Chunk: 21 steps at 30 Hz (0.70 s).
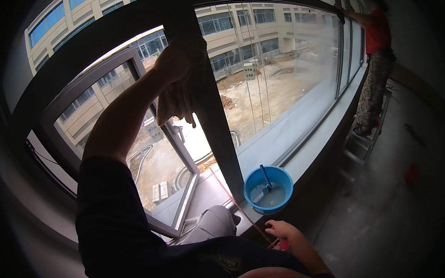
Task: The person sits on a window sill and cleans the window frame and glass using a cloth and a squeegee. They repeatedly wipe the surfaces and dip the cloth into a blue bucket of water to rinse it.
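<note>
My left hand (173,62) is raised against the dark window frame post (216,101), shut on a hanging brown cloth (175,103). Beside and below it, a hinged window sash (184,156) stands open to the outside. My right hand (280,230) is low near my waist, fingers apart and holding nothing, just below a blue bucket (246,199). The bucket rests on the window sill and holds cloudy water and a blue-handled tool (264,174). A red strap or rope (220,185) runs from the opening over the sill toward my waist.
Large fixed panes (277,74) line the right side above a long pale sill (319,143). A co-worker in a red shirt (378,32) stands on a metal stepladder (356,156), reaching to the frame. A red object (411,174) lies on the grey floor (372,212). My knee is at the opening.
</note>
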Each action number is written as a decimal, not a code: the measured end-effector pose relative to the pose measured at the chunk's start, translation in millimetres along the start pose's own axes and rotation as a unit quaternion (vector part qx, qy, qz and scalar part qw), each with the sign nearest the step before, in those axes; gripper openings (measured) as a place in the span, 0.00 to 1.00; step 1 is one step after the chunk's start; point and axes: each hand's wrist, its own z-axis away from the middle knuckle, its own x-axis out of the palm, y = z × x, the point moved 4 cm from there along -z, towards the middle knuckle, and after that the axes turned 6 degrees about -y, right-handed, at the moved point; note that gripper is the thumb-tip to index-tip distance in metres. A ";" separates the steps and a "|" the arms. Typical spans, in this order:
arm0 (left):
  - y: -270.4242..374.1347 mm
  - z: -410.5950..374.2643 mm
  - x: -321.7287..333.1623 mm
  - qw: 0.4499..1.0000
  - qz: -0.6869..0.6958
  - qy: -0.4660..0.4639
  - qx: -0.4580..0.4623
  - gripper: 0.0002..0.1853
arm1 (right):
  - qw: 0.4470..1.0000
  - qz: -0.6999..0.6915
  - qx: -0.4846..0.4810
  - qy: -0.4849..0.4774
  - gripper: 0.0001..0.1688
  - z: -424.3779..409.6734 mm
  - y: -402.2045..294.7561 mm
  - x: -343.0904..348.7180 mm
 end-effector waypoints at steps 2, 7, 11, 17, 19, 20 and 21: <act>-34.4 -51.3 -19.7 0.993 0.029 -0.069 -0.086 0.13 | 1.000 0.025 -0.012 0.007 0.28 -1.4 3.9 4.5; -23.6 -68.3 -18.6 0.993 -0.107 0.048 -0.007 0.12 | 0.999 0.017 -0.035 0.037 0.27 -3.4 10.6 3.0; 56.5 1.3 -39.6 0.951 -0.267 -0.157 0.002 0.27 | 0.997 -0.015 -0.077 0.016 0.26 -5.6 -5.1 1.1; -37.5 -15.4 -9.2 0.994 0.057 -0.082 -0.040 0.15 | 0.998 0.006 -0.067 -0.005 0.26 7.4 -20.8 -7.0; -45.7 -53.4 -36.5 0.995 -0.012 -0.049 -0.092 0.14 | 0.992 0.033 -0.106 0.055 0.26 5.9 -10.2 -4.7; -27.0 -60.8 -54.5 0.997 -0.010 -0.004 -0.074 0.14 | 0.992 0.034 -0.107 0.066 0.26 7.6 -7.0 -2.3; -11.4 -63.5 -64.6 0.997 0.010 0.020 -0.067 0.14 | 0.990 0.040 -0.107 0.076 0.26 10.9 -5.3 -2.2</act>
